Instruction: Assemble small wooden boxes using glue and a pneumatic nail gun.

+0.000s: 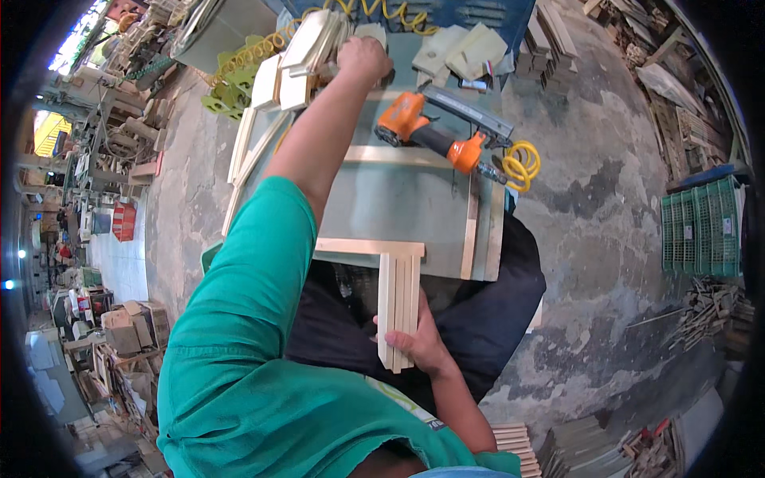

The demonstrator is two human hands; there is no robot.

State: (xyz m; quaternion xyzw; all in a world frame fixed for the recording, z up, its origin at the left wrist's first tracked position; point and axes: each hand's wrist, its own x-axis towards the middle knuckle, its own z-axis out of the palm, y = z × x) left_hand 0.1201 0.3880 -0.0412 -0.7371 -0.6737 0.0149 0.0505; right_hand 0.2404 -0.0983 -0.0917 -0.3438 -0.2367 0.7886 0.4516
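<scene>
My left arm reaches far across the table. At its end my left hand (364, 60) is closed, knuckles up, beside a pile of pale wooden boards (307, 52); what its fingers hold, if anything, is hidden. Close to my body, my right hand (421, 341) grips a bundle of light wooden strips (398, 303), thumb on top and fingers underneath. The upper end of that bundle meets a wooden rail (366, 246) at the table's near edge. An orange and black nail gun (434, 135) lies on the table, right of my left forearm.
A coiled yellow air hose (519, 166) is joined to the nail gun. Flat pale pieces (462, 52) lie at the table's far right. Wooden strips (472, 223) line its right side. Green crates (701, 227) and scrap wood (713, 319) stand on the concrete floor to the right.
</scene>
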